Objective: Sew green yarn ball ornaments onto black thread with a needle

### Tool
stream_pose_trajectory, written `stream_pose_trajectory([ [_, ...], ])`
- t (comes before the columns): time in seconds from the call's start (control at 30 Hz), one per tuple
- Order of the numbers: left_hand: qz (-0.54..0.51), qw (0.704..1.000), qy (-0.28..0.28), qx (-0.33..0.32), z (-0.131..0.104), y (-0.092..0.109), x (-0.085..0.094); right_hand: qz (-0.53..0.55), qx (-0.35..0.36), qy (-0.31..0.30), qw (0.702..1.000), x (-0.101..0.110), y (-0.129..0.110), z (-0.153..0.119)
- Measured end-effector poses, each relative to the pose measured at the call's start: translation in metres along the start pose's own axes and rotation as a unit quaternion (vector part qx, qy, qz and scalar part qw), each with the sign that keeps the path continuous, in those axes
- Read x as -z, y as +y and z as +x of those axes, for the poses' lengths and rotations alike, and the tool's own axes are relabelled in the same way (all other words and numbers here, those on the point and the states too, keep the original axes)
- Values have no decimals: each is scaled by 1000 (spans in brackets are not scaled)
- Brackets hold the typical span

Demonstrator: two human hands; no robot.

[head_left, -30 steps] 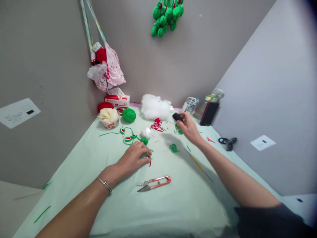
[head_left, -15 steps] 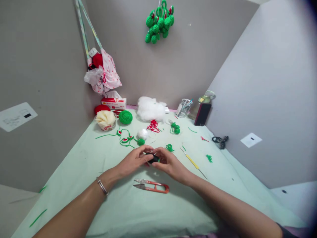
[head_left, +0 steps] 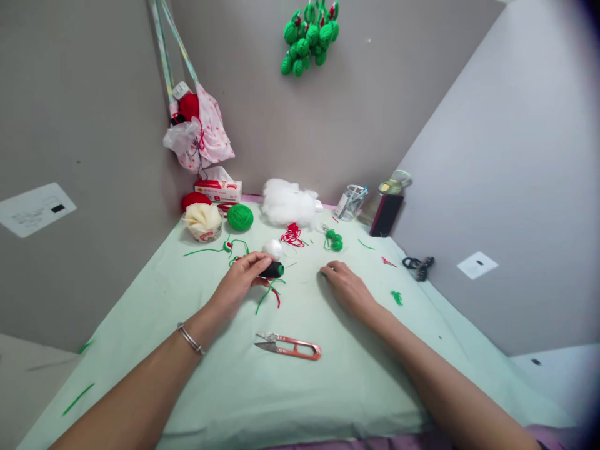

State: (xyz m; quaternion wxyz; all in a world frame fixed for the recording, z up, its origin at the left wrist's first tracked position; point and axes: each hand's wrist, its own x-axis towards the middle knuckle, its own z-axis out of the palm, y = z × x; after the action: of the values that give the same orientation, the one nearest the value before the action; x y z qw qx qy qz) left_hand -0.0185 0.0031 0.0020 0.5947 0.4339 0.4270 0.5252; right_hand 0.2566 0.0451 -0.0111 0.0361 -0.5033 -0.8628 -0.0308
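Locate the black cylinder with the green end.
Head view, just left of centre: the black cylinder is in the left hand, just below the white ball.

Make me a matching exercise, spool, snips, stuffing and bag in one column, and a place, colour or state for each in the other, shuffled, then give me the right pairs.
Things:
1. Spool
2. Snips
3. Stuffing
4. Bag

Places, colours, states:
A. Hanging, pale pink with red dots
B. White, heaped toward the back of the table
C. In the grip of the left hand
D. Lying with blades apart

Right pairs: 1-C, 2-D, 3-B, 4-A.
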Motion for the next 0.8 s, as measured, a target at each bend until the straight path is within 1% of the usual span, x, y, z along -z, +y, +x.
stream_pose_trajectory([
  [0.07, 2, 1000, 4, 1, 1, -2, 1, -29, -3, 34, 999, 3, -1, 3],
  [0.1, 3, 1000, 8, -1, 2, -3, 2, -28, 7, 49, 998, 7, -6, 1],
  [0.13, 4, 1000, 13, -4, 2, -4, 3, -6, 27, 51, 998, 11, -15, -3],
  [0.17, 4, 1000, 17, -8, 2, -4, 3, 33, 59, 37, 997, 15, -26, -8],
  [0.2, 4, 1000, 20, -12, 2, -4, 3, 85, 107, 4, 991, 20, -39, -14],
  [0.27, 2, 1000, 21, -16, 2, -4, 3, 167, 217, -82, 958, 28, -65, -28],
  [0.33, 3, 1000, 19, -10, 1, -4, 2, 179, 295, -129, 930, 31, -83, -37],
  [0.37, 4, 1000, 17, -5, 1, -4, 1, 171, 313, -137, 924, 32, -87, -38],
  [0.4, 6, 1000, 15, -2, 1, -4, 1, 158, 315, -138, 926, 32, -87, -37],
  [0.47, 10, 1000, 7, 4, 0, -4, -1, 131, 279, -135, 942, 32, -78, -29],
  [0.57, 18, 1000, -17, 12, -1, -6, -2, 54, 166, -146, 974, 39, -53, -11],
  [0.63, 16, 999, -36, 17, -2, -7, -3, -13, 89, -151, 985, 47, -40, -1],
  [0.67, 12, 999, -41, 18, -2, -8, -4, -30, 59, -139, 988, 51, -37, 2],
  [0.7, 6, 999, -44, 20, -2, -9, -5, -22, 43, -114, 992, 54, -36, 3],
  [0.73, 1, 999, -45, 23, -3, -10, -5, 14, 44, -83, 996, 56, -38, 4],
  [0.77, -5, 999, -44, 25, -3, -11, -6, 74, 60, -52, 994, 57, -42, 4],
  [0.8, -10, 999, -46, 26, -3, -13, -7, 145, 87, -29, 985, 57, -47, 3],
])
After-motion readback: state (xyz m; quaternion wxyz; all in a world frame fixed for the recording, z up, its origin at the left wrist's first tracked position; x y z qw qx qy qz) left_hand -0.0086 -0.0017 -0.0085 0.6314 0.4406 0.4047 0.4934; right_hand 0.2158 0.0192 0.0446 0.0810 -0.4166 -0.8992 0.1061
